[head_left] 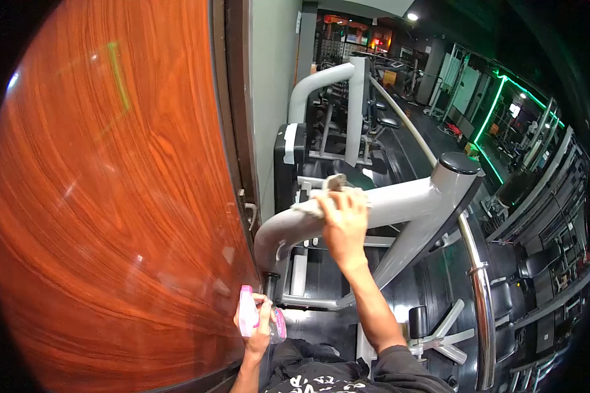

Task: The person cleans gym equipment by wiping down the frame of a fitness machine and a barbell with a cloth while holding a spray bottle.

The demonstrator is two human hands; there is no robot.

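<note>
A: Right hand, state?
B: Right hand: curled over a bunched pale cloth, on top of a thick light-grey machine tube, between bend and upright.
A: Left hand?
B: Left hand: closed around a spray bottle, pink head, clear body. Held low, near a black peg; contact with peg, can't tell.
A: Any text?
B: Pink label on bottle, too small to read. White lettering on dark shirt, cut off, not legible.
A: Obstructions?
B: Glossy wood-grain panel along the left. Black end cap on the upright, right of cloth. Chrome rail further right. Beyond the tube: black pad with white strip. Far right: green light strip.
</note>
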